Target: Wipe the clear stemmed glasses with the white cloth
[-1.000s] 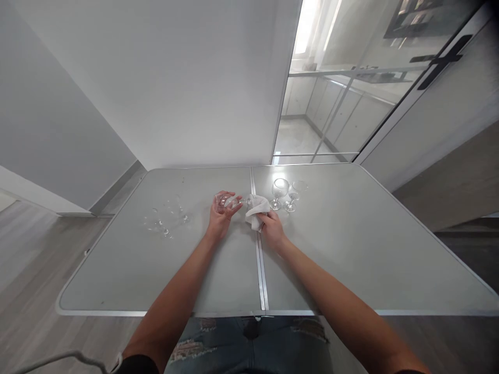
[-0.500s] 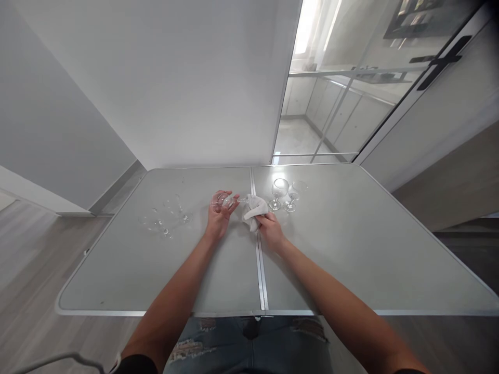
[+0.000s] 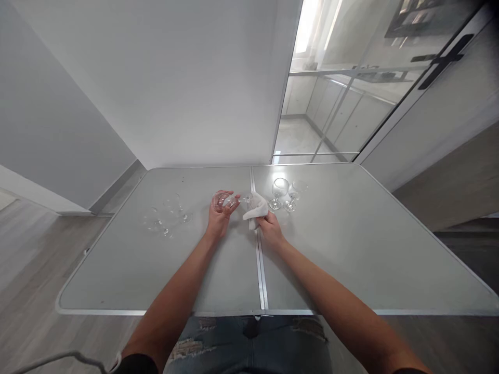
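Note:
My left hand (image 3: 219, 214) is wrapped round the bowl of a clear wine glass (image 3: 230, 200), which lies on its side in the air with its foot pointing right. A white cloth (image 3: 257, 206) is pinched in my right hand (image 3: 270, 227) and rests against the foot of that glass, covering part of it. Just right of the cloth, a stemmed glass (image 3: 279, 188) stands upright, and another wine glass (image 3: 291, 198) stands beside it. On the left part of the table are further clear glasses (image 3: 183, 214), faint against the surface.
The grey folding table (image 3: 331, 259) has a metal seam (image 3: 262, 280) down its middle and a light metal rim. A white wall (image 3: 195, 93) rises behind it. To the back right is a glass-paned door (image 3: 331, 104) with a black handle (image 3: 444, 61).
The cloth has shifted and folded differently round the glass foot, so more of the foot and stem shows. Both hands keep nearly the same place.

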Motion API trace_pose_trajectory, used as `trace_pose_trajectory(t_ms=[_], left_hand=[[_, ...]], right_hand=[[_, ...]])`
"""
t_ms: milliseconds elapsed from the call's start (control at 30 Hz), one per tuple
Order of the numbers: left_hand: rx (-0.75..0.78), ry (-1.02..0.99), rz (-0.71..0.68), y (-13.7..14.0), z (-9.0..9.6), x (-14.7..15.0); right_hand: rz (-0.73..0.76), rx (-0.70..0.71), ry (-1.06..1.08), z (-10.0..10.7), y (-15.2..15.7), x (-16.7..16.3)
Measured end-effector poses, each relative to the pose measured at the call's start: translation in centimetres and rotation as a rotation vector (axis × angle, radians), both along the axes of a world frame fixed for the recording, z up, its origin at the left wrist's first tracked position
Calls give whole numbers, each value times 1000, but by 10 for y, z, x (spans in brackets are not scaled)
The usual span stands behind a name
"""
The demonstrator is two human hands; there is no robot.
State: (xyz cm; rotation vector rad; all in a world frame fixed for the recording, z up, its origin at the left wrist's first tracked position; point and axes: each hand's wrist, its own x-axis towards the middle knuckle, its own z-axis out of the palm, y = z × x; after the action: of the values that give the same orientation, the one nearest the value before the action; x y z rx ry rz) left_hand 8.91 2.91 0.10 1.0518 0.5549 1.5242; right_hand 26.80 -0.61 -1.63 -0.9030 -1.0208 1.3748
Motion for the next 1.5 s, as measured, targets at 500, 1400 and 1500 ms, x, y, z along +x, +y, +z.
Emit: trace_pose_trajectory(t_ms=[500, 1400, 1500], left_hand=[[7, 22, -40, -4, 4, 3], [-60, -2, -178, -3, -2, -4], [-78, 57, -309, -6, -2, -2]], right_hand=[[-88, 37, -40, -1, -2, -2], [227, -159, 475, 27, 4, 10], [173, -127, 382, 26, 0, 8]])
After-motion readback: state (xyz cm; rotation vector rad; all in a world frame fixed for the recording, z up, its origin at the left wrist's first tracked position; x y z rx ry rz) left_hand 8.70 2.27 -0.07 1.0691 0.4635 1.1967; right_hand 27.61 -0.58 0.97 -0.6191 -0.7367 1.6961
